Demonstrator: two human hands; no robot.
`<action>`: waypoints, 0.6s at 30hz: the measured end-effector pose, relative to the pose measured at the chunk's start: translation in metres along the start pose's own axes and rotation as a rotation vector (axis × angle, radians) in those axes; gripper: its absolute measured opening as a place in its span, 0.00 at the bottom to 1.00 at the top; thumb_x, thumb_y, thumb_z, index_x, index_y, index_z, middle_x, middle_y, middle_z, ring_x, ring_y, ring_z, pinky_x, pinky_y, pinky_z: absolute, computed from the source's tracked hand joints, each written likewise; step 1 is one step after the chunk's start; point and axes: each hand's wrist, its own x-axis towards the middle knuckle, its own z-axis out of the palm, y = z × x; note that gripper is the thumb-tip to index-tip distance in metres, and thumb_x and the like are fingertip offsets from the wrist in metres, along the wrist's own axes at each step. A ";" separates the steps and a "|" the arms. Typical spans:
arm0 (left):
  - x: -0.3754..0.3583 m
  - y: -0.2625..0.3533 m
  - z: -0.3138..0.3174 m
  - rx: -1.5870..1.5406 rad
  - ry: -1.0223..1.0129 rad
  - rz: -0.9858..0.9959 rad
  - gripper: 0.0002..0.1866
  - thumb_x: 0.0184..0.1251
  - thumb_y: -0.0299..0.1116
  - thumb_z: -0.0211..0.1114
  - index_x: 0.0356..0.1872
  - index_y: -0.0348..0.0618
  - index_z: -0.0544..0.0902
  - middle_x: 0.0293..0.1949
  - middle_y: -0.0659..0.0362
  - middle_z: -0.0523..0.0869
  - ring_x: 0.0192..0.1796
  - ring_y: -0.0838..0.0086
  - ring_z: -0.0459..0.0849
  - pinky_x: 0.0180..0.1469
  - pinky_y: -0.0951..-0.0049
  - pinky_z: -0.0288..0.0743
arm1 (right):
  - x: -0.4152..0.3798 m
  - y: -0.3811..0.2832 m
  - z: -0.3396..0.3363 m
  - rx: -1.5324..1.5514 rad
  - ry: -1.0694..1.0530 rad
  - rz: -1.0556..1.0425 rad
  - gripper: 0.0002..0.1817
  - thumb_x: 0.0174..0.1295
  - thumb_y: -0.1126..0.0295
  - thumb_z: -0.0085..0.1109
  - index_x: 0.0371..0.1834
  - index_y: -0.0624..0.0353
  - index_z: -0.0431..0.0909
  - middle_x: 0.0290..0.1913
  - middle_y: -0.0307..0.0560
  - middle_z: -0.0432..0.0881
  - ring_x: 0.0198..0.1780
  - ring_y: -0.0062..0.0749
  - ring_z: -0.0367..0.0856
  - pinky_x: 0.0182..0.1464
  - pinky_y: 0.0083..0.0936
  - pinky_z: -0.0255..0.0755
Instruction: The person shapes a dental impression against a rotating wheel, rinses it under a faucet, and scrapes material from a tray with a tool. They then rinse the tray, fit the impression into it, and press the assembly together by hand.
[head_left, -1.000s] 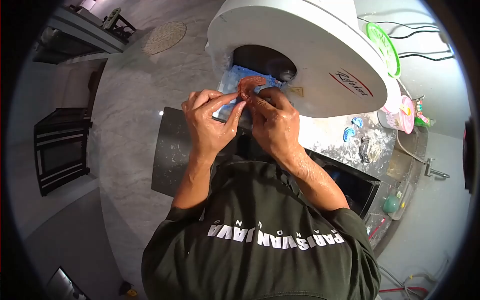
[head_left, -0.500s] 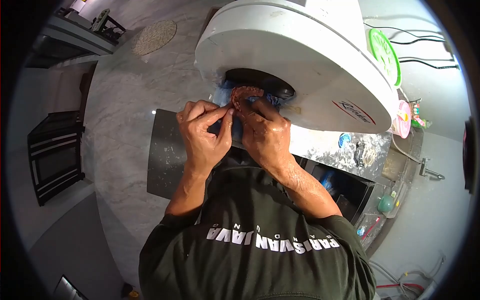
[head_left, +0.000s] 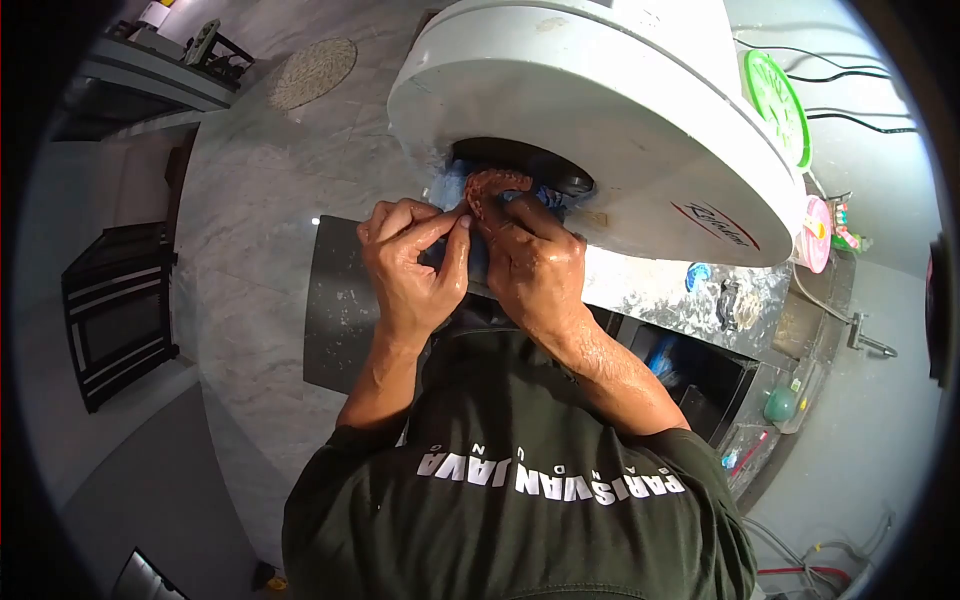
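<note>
A reddish-brown, horseshoe-shaped dental cast [head_left: 496,182] with a bumpy edge is at the dark opening [head_left: 540,165] of a white machine [head_left: 620,130]. My right hand [head_left: 536,262] is closed around its near right side, with wet-looking fingers. My left hand [head_left: 412,262] pinches with thumb and forefinger at the near left end of the cast, touching or almost touching my right fingers. Much of the cast's lower part is hidden behind my fingers. Blue material [head_left: 452,186] shows beside the opening.
On the white-spattered counter [head_left: 640,290] to the right lie a blue cap [head_left: 698,276] and a crumpled dark and white item [head_left: 738,305]. A pink container [head_left: 816,235], a green basket [head_left: 776,105] and a tap [head_left: 872,340] are farther right. A dark panel [head_left: 345,300] stands at left.
The whole view has shifted slightly, so everything sits a little farther right. Both hands keep nearly the same grip on the cast.
</note>
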 end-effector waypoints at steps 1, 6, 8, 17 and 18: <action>-0.001 0.000 0.000 0.002 0.000 0.004 0.03 0.58 0.30 0.76 0.33 0.48 0.93 0.31 0.67 0.85 0.39 0.70 0.79 0.48 0.65 0.64 | -0.001 0.000 0.000 -0.005 0.002 0.003 0.20 0.55 0.80 0.69 0.52 0.52 0.90 0.33 0.42 0.81 0.30 0.41 0.85 0.31 0.33 0.81; 0.001 -0.002 -0.001 0.008 -0.028 0.012 0.04 0.58 0.30 0.75 0.34 0.47 0.93 0.31 0.66 0.85 0.39 0.70 0.79 0.47 0.65 0.64 | -0.001 0.004 0.003 -0.032 0.024 -0.051 0.19 0.57 0.76 0.67 0.53 0.55 0.88 0.35 0.40 0.81 0.28 0.37 0.85 0.26 0.33 0.80; 0.003 -0.001 -0.002 0.019 -0.039 0.022 0.05 0.58 0.30 0.74 0.35 0.47 0.93 0.31 0.66 0.85 0.39 0.70 0.79 0.47 0.65 0.64 | -0.001 0.002 0.002 -0.037 0.015 -0.042 0.19 0.56 0.76 0.66 0.53 0.54 0.88 0.35 0.40 0.81 0.28 0.37 0.85 0.26 0.33 0.80; 0.009 0.002 -0.004 -0.013 -0.058 0.050 0.07 0.60 0.23 0.73 0.39 0.38 0.93 0.31 0.58 0.88 0.36 0.66 0.81 0.43 0.65 0.73 | -0.004 0.003 0.005 -0.052 0.006 -0.004 0.19 0.56 0.76 0.67 0.53 0.55 0.88 0.38 0.42 0.81 0.30 0.40 0.87 0.27 0.35 0.82; 0.010 0.003 -0.004 -0.013 -0.059 0.042 0.08 0.59 0.23 0.73 0.40 0.38 0.93 0.33 0.57 0.89 0.37 0.66 0.82 0.44 0.66 0.74 | -0.005 0.003 0.005 -0.052 -0.005 0.004 0.19 0.56 0.76 0.67 0.53 0.55 0.88 0.39 0.42 0.81 0.30 0.42 0.87 0.28 0.36 0.82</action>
